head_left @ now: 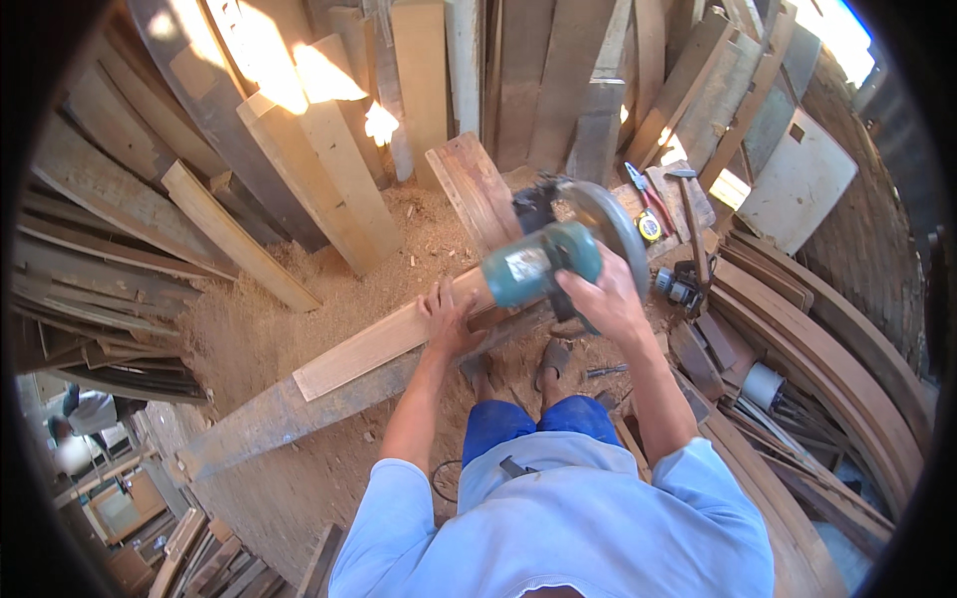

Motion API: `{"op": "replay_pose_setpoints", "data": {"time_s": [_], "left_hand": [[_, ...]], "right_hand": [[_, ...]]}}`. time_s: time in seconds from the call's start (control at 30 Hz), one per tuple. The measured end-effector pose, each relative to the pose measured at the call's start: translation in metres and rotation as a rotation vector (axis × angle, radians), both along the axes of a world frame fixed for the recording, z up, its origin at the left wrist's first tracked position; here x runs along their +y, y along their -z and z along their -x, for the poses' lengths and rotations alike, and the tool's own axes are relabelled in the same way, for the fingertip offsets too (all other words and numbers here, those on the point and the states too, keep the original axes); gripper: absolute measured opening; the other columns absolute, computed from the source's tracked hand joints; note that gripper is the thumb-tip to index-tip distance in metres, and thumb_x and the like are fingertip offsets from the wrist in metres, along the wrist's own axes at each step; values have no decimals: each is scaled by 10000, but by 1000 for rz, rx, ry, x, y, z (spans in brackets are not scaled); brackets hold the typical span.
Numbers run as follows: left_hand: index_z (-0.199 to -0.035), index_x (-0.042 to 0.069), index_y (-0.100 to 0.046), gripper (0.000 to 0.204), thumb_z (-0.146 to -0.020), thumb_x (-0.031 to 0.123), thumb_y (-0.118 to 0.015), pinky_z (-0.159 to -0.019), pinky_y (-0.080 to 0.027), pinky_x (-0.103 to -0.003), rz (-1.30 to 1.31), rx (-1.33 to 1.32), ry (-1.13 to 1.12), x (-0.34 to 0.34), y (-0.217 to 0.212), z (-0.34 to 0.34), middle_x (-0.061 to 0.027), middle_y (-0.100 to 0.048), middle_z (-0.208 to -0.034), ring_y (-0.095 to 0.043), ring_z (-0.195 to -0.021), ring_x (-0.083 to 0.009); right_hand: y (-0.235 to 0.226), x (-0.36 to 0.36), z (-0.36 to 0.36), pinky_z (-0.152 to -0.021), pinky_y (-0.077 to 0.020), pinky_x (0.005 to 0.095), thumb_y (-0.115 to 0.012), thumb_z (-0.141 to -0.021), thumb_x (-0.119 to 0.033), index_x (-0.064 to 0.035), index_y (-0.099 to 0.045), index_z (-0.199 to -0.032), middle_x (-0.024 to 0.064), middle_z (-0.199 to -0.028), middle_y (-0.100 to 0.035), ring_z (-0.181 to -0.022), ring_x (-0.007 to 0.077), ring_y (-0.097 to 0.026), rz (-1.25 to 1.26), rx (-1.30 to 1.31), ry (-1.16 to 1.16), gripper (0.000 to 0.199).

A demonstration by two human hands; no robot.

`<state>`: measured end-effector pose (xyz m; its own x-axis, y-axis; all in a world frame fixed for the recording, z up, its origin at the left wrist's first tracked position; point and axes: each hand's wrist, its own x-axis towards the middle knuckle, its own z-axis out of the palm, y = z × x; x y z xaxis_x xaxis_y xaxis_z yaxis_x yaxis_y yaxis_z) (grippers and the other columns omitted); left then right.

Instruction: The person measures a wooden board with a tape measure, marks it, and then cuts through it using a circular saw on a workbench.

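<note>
My right hand (608, 299) is wrapped round the handle of a teal circular saw (523, 269). The saw's round blade guard (608, 224) is on its far right side and looks smeared by motion. Under the saw's left end lies a light wooden plank (364, 349), which slants down to the left. My left hand (449, 321) rests on this plank just left of the saw motor, fingers spread and pressing down. A longer grey beam (289, 424) supports the plank from below. A short reddish board (471, 184) sticks out beyond the saw. The cutting edge is hidden.
Pliers (648, 194), a yellow tape measure (649, 228) and a hammer (693, 219) lie on a block to the right. A small power tool (678, 286) sits beside them. Boards (419, 90) lean along the far side. Sawdust (269, 319) covers the ground. Curved planks (817, 349) are stacked right.
</note>
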<state>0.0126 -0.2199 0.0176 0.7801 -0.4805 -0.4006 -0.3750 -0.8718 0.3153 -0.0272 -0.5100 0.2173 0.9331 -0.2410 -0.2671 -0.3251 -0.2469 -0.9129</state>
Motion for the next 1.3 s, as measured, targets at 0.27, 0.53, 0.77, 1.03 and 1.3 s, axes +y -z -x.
{"op": "replay_pose_setpoints", "data": {"time_s": [0.27, 0.53, 0.77, 1.03, 1.3], "left_hand": [[-1541, 107, -408, 887, -715, 53, -727, -1252, -17, -649, 191, -23, 30, 29, 13, 26, -309, -190, -1654, -70, -1568, -496], [-1573, -93, -197, 932, -741, 14, -603, -1284, -58, -548, 273, -55, -239, 41, 35, 18, -345, -260, -1611, -146, -1561, -469], [-1570, -72, -233, 933, -725, 48, -610, -1287, -79, -520, 266, -171, -264, 29, 38, 19, -352, -300, -1584, -212, -1543, -464], [-1549, -49, -291, 916, -694, 38, -608, -1283, -106, -517, 234, -137, -370, 20, 22, 22, -340, -341, -1564, -243, -1527, -468], [-1513, -82, -339, 865, -690, 21, -583, -1261, -177, -512, 188, -127, -415, 24, 14, 28, -338, -338, -1568, -273, -1506, -497]], "right_hand": [[-3, -55, 153, -975, -496, 390, -685, -839, -181, 28, -626, -1290, 177, -1143, -699, -1051, 261, -657, -15, 254, 227, 501], [118, -87, 237, -904, -511, 478, -703, -809, -207, 74, -643, -1051, 293, -975, -695, -983, 439, -685, 289, 610, 243, 376], [201, -106, 248, -959, -502, 537, -676, -798, -218, 37, -653, -1111, 329, -1106, -690, -1107, 482, -654, 361, 740, 29, 405], [315, -113, 219, -946, -527, 545, -705, -834, -211, 39, -619, -1137, 325, -1108, -693, -1112, 494, -652, 410, 924, -79, 403], [480, -123, 190, -921, -574, 506, -690, -860, -138, -3, -623, -1148, 292, -1141, -713, -1094, 430, -703, 588, 1020, -80, 325]]}}
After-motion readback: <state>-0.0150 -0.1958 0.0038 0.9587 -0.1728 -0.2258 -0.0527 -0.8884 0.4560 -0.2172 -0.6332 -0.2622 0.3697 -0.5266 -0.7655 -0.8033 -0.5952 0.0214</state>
